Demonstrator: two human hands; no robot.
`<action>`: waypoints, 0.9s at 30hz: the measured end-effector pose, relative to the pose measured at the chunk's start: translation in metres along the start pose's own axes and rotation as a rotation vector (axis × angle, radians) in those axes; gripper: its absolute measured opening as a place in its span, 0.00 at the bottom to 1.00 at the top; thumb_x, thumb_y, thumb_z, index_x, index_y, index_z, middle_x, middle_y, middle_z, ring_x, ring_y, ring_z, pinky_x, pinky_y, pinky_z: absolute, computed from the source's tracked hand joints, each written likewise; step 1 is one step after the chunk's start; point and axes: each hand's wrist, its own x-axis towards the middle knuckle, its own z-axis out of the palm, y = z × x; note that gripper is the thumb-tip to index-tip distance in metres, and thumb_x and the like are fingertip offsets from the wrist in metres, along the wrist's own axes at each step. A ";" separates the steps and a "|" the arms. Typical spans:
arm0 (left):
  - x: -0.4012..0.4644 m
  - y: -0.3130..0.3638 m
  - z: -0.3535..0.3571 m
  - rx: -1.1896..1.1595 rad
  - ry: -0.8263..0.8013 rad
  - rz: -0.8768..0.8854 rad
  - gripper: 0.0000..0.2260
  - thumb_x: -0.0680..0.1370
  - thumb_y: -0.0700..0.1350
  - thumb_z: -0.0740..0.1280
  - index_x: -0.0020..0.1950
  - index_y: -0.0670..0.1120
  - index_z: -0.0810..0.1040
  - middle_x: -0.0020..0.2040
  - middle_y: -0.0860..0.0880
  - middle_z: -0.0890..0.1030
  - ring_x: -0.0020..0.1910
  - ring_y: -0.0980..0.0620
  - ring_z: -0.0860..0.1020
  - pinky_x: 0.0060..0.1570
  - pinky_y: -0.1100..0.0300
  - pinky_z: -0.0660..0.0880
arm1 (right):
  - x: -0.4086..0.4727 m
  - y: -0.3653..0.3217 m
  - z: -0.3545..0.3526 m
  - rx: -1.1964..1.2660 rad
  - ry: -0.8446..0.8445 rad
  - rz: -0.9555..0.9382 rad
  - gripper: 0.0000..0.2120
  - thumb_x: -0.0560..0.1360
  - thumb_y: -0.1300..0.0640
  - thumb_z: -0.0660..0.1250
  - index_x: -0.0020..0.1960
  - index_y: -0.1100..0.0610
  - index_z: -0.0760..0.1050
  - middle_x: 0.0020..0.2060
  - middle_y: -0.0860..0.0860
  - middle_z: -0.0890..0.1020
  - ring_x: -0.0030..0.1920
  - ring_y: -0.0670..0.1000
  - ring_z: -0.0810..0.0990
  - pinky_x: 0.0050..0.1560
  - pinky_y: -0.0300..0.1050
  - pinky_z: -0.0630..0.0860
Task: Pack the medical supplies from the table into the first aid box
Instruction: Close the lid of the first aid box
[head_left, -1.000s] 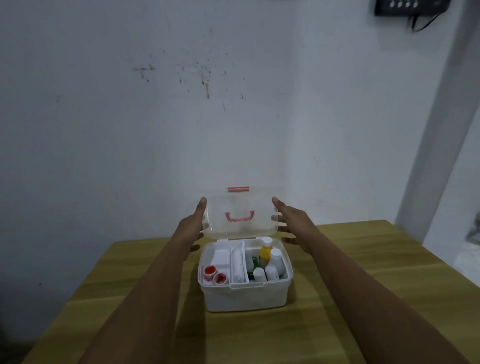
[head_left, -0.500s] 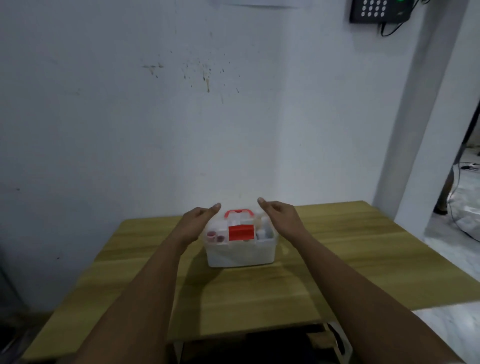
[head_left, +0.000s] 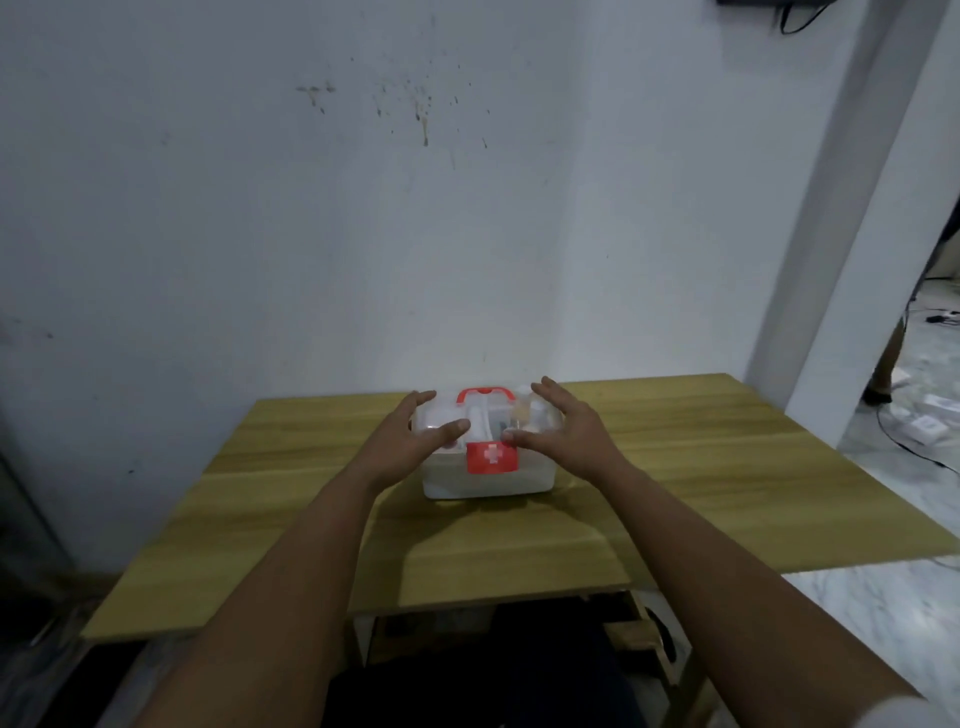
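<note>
The white first aid box (head_left: 488, 482) stands at the middle back of the wooden table (head_left: 675, 493). Its clear lid is down, the red carry handle (head_left: 485, 393) lies on top, and the red latch (head_left: 492, 457) with a white cross sits against the front. Bottles and other supplies (head_left: 522, 413) show blurred through the lid. My left hand (head_left: 410, 439) rests on the lid's left side and my right hand (head_left: 563, 434) on its right side. Both have spread fingers, with thumbs close to the latch.
A white wall rises just behind the table. A white pillar (head_left: 831, 260) stands at the right, with cables on the pale floor (head_left: 909, 431) and a person's leg (head_left: 883, 374) beyond it. The table's near edge is close to my body.
The lid, held upright by both hands a second ago, has come down onto the box. My hands now lie on top of it, and the view has pulled back from the table.
</note>
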 end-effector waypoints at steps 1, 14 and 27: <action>-0.002 -0.001 0.002 0.011 0.000 0.010 0.43 0.68 0.65 0.77 0.79 0.57 0.64 0.77 0.50 0.67 0.64 0.50 0.73 0.56 0.56 0.74 | -0.002 0.002 0.000 -0.013 -0.010 -0.011 0.49 0.62 0.35 0.81 0.78 0.47 0.68 0.80 0.45 0.63 0.79 0.48 0.63 0.76 0.52 0.65; 0.034 -0.036 0.024 0.089 0.077 0.182 0.51 0.60 0.60 0.84 0.76 0.66 0.59 0.79 0.55 0.63 0.66 0.54 0.76 0.57 0.53 0.81 | 0.024 0.033 0.013 -0.046 -0.011 -0.144 0.56 0.58 0.41 0.86 0.79 0.42 0.61 0.81 0.39 0.57 0.74 0.39 0.60 0.69 0.41 0.65; 0.151 -0.051 0.035 0.104 0.100 0.200 0.51 0.63 0.55 0.85 0.78 0.65 0.58 0.82 0.58 0.56 0.64 0.61 0.72 0.59 0.60 0.76 | 0.132 0.070 0.023 0.006 -0.022 -0.116 0.54 0.59 0.47 0.87 0.78 0.40 0.61 0.81 0.37 0.56 0.76 0.41 0.61 0.62 0.26 0.66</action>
